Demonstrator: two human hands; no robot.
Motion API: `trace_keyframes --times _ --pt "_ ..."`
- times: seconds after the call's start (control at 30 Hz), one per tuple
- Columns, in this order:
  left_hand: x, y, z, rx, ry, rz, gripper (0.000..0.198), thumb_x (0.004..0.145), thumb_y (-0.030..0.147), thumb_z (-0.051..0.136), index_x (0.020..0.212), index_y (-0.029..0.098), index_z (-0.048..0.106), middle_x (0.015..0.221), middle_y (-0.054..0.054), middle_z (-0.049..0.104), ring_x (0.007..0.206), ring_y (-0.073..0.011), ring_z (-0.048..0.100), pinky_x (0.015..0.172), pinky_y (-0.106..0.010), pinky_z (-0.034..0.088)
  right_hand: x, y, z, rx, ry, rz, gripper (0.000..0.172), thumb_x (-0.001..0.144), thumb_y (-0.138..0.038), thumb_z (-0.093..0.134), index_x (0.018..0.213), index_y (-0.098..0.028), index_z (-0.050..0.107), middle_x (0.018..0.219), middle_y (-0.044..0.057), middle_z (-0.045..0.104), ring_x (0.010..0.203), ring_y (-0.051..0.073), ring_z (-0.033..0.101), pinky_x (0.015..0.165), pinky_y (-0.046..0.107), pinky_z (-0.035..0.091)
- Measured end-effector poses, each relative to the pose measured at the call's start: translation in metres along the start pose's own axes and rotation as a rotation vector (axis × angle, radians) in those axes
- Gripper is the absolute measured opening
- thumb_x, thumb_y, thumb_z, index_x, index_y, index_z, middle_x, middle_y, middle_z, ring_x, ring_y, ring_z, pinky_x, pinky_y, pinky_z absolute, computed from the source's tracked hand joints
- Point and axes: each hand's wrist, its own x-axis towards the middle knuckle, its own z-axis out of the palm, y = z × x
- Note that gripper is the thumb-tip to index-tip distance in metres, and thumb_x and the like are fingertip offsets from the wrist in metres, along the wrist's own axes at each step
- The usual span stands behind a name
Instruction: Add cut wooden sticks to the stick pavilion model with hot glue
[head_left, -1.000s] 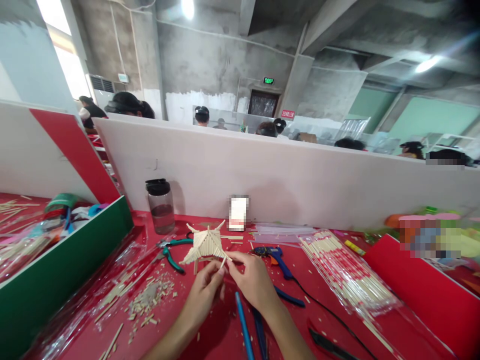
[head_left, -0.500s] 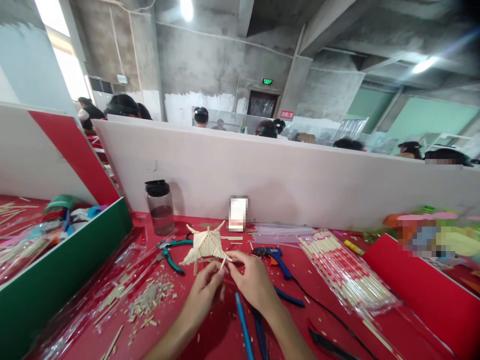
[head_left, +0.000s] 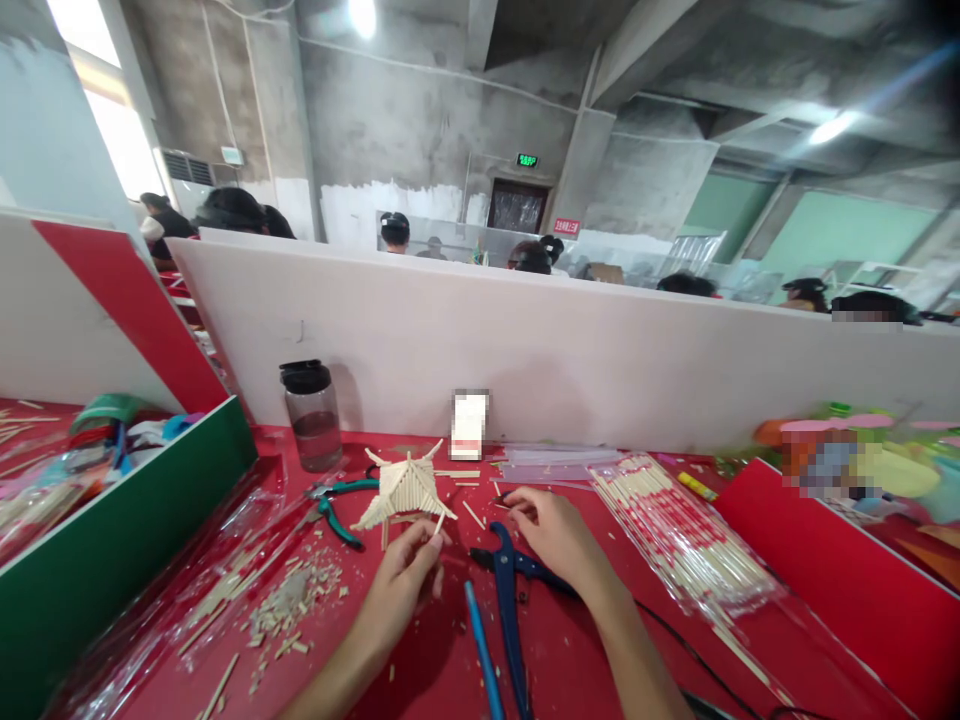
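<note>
A small model roof of pale wooden sticks (head_left: 409,487), with upturned corners, stands on the red table. My left hand (head_left: 409,565) is closed at its front right corner, pinching a short stick (head_left: 439,522) between thumb and finger. My right hand (head_left: 551,525) is further right, with its fingers curled round the glue gun; only the dark nozzle end (head_left: 504,499) shows beyond the fingertips, and the rest of the gun is hidden by the hand. Between and below the hands lie a dark blue cutter (head_left: 506,600) and a light blue pen-like rod (head_left: 482,645).
Green-handled pliers (head_left: 341,525) lie left of the model, near a heap of stick scraps (head_left: 296,600). A bottle (head_left: 311,420) and a phone (head_left: 469,427) stand by the white partition (head_left: 570,360). Bagged sticks (head_left: 682,530) lie right. Green (head_left: 142,530) and red (head_left: 840,550) panels flank the table.
My right hand has left the model's corner and moved right onto the glue gun. My left hand still holds the stick at the corner. The view has shifted slightly.
</note>
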Motion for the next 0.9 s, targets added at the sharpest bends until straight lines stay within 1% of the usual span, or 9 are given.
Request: trace_keyframes --times 0.1,0.2,0.33,0.4,0.47,0.53,0.67,0.77,0.9 --pt "-0.001 0.005 0.001 0.007 0.015 -0.014 0.046 0.08 0.066 0.063 0.084 0.021 0.055 0.045 0.01 0.044 0.04 -0.008 0.029 0.043 -0.02 0.016 -0.001 0.017 -0.002 -0.138 -0.047 0.065 0.022 0.088 -0.016 0.055 0.097 -0.02 0.074 0.097 0.009 0.077 0.092 0.024 0.072 0.079 0.031 0.049" --pt "-0.001 0.006 0.001 0.025 0.017 -0.011 0.048 0.078 0.068 0.063 0.084 0.021 0.056 0.045 0.009 0.045 0.04 -0.0078 0.029 0.043 -0.019 0.016 -0.003 0.017 -0.001 -0.162 -0.074 0.06 0.018 0.087 -0.014 0.058 0.091 -0.019 0.074 0.094 0.009 0.078 0.089 0.024 0.072 0.076 0.029 0.047" --pt "0.0 0.003 -0.001 0.03 0.009 -0.022 0.048 0.079 0.068 0.062 0.087 0.021 0.056 0.046 0.01 0.046 0.04 -0.0074 0.029 0.043 -0.019 0.017 -0.01 -0.008 0.006 -0.154 -0.165 -0.012 0.008 0.084 -0.023 0.069 0.079 -0.022 0.074 0.079 0.005 0.077 0.076 0.02 0.072 0.066 0.024 0.045" --pt "0.0 0.003 -0.001 0.029 0.005 -0.026 0.047 0.08 0.067 0.062 0.088 0.021 0.056 0.046 0.01 0.046 0.04 -0.0073 0.029 0.043 -0.019 0.017 -0.017 -0.027 0.015 -0.216 -0.251 -0.052 0.014 0.081 -0.031 0.074 0.071 -0.022 0.074 0.072 0.006 0.076 0.072 0.022 0.073 0.065 0.026 0.046" --pt "0.0 0.003 -0.001 0.03 0.003 -0.017 0.047 0.08 0.067 0.062 0.088 0.02 0.057 0.046 0.01 0.046 0.04 -0.0073 0.029 0.042 -0.019 0.017 -0.026 -0.046 0.027 -0.359 -0.319 -0.078 0.019 0.077 -0.038 0.078 0.076 -0.02 0.077 0.08 0.013 0.078 0.08 0.03 0.074 0.07 0.031 0.05" --pt "0.0 0.004 0.0 0.031 0.005 -0.004 0.048 0.08 0.067 0.062 0.088 0.02 0.057 0.046 0.009 0.047 0.039 -0.0074 0.03 0.042 -0.019 0.017 -0.034 -0.06 0.04 -0.465 -0.349 -0.071 0.031 0.073 -0.041 0.082 0.09 -0.016 0.079 0.093 0.02 0.078 0.089 0.035 0.074 0.076 0.038 0.053" --pt "0.0 0.006 0.0 0.033 0.007 0.004 0.049 0.077 0.068 0.064 0.086 0.02 0.057 0.045 0.009 0.047 0.039 -0.008 0.031 0.042 -0.02 0.017 -0.042 -0.069 0.056 -0.477 -0.41 -0.097 0.023 0.077 -0.027 0.074 0.095 -0.015 0.079 0.097 0.021 0.077 0.094 0.036 0.073 0.081 0.04 0.054" --pt "0.001 0.006 0.0 0.017 0.006 0.004 0.05 0.077 0.068 0.064 0.085 0.02 0.057 0.044 0.009 0.046 0.04 -0.008 0.031 0.042 -0.019 0.018 -0.039 -0.065 0.049 -0.416 -0.392 -0.124 0.018 0.078 -0.023 0.065 0.089 -0.017 0.079 0.094 0.019 0.078 0.091 0.034 0.074 0.079 0.038 0.053" --pt "0.001 0.004 0.0 0.019 0.009 0.028 0.049 0.078 0.067 0.064 0.085 0.02 0.058 0.045 0.009 0.047 0.041 -0.0081 0.032 0.043 -0.019 0.02 -0.033 -0.056 0.028 -0.318 -0.409 -0.157 0.022 0.085 -0.023 0.053 0.088 -0.019 0.075 0.093 0.015 0.078 0.09 0.03 0.074 0.076 0.034 0.051"
